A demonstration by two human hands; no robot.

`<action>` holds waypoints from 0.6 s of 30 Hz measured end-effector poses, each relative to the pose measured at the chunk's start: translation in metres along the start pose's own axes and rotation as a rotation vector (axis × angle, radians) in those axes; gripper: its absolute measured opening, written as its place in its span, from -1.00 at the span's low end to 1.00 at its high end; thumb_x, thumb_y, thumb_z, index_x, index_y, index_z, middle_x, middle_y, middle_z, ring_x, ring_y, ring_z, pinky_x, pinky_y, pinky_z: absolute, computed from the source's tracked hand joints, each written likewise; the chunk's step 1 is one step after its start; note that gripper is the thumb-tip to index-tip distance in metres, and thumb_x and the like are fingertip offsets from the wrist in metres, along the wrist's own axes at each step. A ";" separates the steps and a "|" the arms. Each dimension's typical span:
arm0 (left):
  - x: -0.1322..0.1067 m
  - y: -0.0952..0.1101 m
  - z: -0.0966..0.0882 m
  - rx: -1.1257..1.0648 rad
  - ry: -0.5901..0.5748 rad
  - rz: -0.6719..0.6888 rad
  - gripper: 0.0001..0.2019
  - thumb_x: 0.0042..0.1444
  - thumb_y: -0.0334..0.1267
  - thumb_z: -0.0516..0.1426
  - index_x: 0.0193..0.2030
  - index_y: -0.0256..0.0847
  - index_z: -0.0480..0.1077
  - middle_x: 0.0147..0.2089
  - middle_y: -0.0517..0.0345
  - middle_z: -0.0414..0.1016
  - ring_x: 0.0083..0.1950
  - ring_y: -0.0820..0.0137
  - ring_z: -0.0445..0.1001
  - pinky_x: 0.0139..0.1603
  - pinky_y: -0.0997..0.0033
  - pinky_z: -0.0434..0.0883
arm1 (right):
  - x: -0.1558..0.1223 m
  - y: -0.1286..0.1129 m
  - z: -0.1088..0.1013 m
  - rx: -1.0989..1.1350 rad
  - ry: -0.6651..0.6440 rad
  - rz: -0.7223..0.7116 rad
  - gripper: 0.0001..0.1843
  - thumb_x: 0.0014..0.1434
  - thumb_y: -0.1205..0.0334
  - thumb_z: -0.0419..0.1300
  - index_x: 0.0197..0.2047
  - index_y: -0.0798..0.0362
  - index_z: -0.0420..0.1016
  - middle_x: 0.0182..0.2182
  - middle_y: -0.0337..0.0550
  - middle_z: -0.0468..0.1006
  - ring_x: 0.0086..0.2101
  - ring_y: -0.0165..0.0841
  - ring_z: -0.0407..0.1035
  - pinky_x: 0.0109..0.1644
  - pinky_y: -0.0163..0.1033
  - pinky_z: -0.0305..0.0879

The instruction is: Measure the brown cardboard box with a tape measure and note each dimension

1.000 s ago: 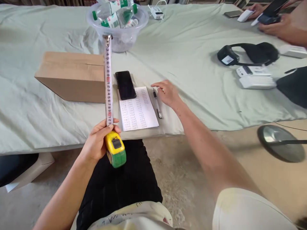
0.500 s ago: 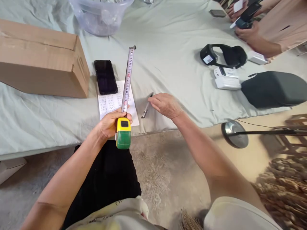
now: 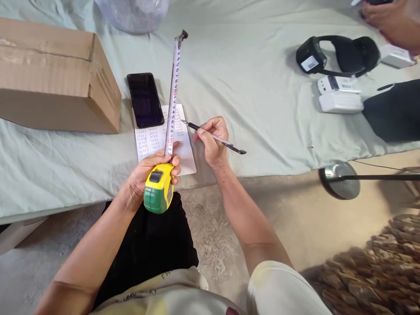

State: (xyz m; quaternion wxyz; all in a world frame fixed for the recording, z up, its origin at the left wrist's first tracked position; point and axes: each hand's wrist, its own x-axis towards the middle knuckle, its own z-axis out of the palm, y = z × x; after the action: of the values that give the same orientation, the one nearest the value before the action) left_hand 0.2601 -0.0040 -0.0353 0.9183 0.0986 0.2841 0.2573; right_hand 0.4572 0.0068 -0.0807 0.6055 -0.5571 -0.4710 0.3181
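Note:
My left hand (image 3: 152,168) is closed around a yellow and green tape measure (image 3: 159,188) at the table's front edge. Its blade (image 3: 173,96) is pulled out, pointing away from me, with a metal hook at the far end. Between the thumb and fingers of my right hand (image 3: 215,140) is a black and clear pen (image 3: 215,137), its tip close to the paper. Under the blade lies a white sheet of paper (image 3: 187,162) with rows of handwritten figures, partly hidden by the blade and my left hand. A black smartphone (image 3: 145,99) overlaps the sheet's upper left corner.
A cardboard box (image 3: 59,83) stands at left, and a translucent plastic tub (image 3: 134,13) behind it. To the right are a black headset (image 3: 341,57), white boxes (image 3: 341,100) and a dark case (image 3: 397,111). Another person's hand (image 3: 387,17) shows at upper right.
My right hand has picked the pen up from the cloth and brought it left to the paper. The tape measure has tilted in my left hand. The view has shifted.

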 end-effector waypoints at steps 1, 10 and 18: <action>0.000 0.000 0.000 -0.002 0.006 -0.003 -0.61 0.19 -0.49 0.09 0.16 -0.25 0.43 -0.37 0.21 0.41 -0.47 0.49 0.38 -0.47 0.49 0.45 | 0.000 0.000 0.000 0.007 -0.021 0.018 -0.78 0.13 0.02 0.23 -0.30 -0.15 0.25 -0.50 -0.29 0.52 -0.45 -0.21 0.46 -0.22 0.04 0.47; 0.003 0.000 -0.002 -0.021 -0.015 -0.026 -0.61 0.19 -0.48 0.12 0.15 -0.20 0.43 -0.35 0.22 0.41 -0.46 0.48 0.40 -0.46 0.48 0.44 | -0.003 -0.003 0.006 -0.144 -0.082 0.054 -0.78 0.23 0.00 0.23 -0.14 -0.09 0.40 -0.40 -0.28 0.62 -0.32 -0.31 0.58 -0.08 -0.09 0.52; 0.006 -0.004 -0.009 -0.031 -0.097 -0.045 -0.77 0.15 -0.46 0.15 -0.06 -0.16 0.40 -0.36 0.20 0.42 -0.44 0.42 0.44 -0.43 0.43 0.45 | -0.001 0.003 0.003 -0.084 -0.070 0.057 -0.73 0.20 -0.04 0.27 -0.33 -0.09 0.32 -0.52 -0.34 0.58 -0.52 -0.34 0.48 -0.37 -0.18 0.44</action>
State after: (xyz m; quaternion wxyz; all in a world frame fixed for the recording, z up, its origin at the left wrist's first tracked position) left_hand 0.2607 -0.0036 -0.0471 0.9380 0.0904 0.2372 0.2361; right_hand 0.4547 0.0078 -0.0838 0.5553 -0.5837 -0.4890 0.3344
